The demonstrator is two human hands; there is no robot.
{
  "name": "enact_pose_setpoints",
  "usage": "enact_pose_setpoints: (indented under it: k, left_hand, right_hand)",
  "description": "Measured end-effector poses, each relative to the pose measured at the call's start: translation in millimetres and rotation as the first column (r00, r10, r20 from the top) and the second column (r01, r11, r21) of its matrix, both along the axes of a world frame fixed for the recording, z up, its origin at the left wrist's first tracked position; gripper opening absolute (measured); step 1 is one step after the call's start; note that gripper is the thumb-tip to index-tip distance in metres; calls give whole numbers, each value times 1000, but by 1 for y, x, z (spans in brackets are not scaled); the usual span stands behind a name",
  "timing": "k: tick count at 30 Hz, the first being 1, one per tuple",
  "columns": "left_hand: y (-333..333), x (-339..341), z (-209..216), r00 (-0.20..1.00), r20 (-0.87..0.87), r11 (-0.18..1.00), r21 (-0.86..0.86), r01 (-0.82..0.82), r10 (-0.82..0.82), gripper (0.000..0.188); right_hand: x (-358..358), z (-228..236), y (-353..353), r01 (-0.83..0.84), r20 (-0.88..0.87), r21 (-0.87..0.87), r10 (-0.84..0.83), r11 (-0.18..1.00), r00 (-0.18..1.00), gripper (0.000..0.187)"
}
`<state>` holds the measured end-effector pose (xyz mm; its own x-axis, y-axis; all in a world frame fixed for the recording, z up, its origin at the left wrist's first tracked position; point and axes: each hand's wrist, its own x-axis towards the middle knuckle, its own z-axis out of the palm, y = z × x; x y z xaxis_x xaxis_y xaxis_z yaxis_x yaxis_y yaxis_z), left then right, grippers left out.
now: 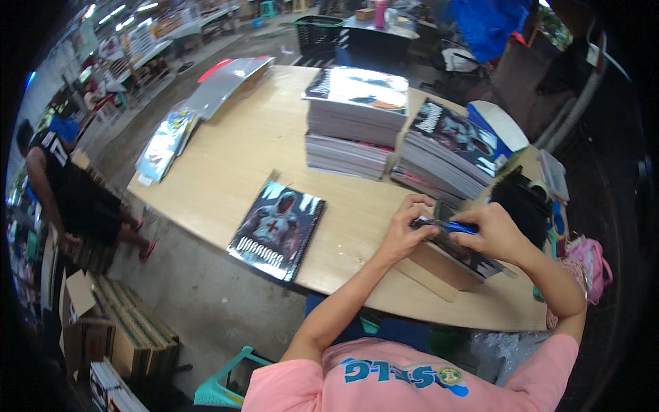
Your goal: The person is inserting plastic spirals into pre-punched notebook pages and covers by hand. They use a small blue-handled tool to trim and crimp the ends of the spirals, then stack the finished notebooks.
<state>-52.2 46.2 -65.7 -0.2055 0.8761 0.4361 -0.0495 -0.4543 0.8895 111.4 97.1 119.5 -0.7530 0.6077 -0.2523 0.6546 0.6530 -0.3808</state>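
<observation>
My right hand point(495, 232) grips a blue-handled tool point(461, 227) that looks like pliers, its dark tip pointing left. My left hand point(406, 230) is closed at the corner of a dark-covered notebook point(473, 255), fingers pinched close to the tool's tip. What exactly lies between those fingertips is too small to make out. The notebook rests on a brown block-like support point(446, 268), at the right front of the table. Left of my arms lies a spiral notebook point(277, 230) with a hooded knight on its cover.
Behind my hands stand two tall notebook stacks, one upright point(353, 123) and one leaning point(446, 147). Silvery plastic packs point(167, 143) lie along the table's point(240, 144) left edge. A wooden strip point(425, 283) sits near the front. At left, a person point(65, 182) stands beyond cardboard boxes point(127, 326).
</observation>
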Motion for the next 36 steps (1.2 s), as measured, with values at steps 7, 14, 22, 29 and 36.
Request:
enact_pose_setpoints:
  k: [7,14,22,29,36]
  left_hand:
    - [-25,15,36,700,-491,852,364,-376,519,68]
    - [-14,17,0,838,-275,882,115,-458,471,40]
    - [-43,-86,175,724,-227,747,359,-559,651,22]
    - [-51,-211,72,51,-988,873,-155,-462,-148,22]
    - [-51,-214,2,63,-996,881,-82,-465,-59,19]
  right_hand:
    - [60,-9,1,244,-562,364,3,899,827,40]
    - [152,-55,14,514,-733,77,-301,854,609,39]
    - [204,-205,30,589,-501,360,-383,724,776,41]
    - [185,-229,3,552,-499,411,-327,725,802,37]
    - [186,-228,4,548,-474,408,-344,730,811,37]
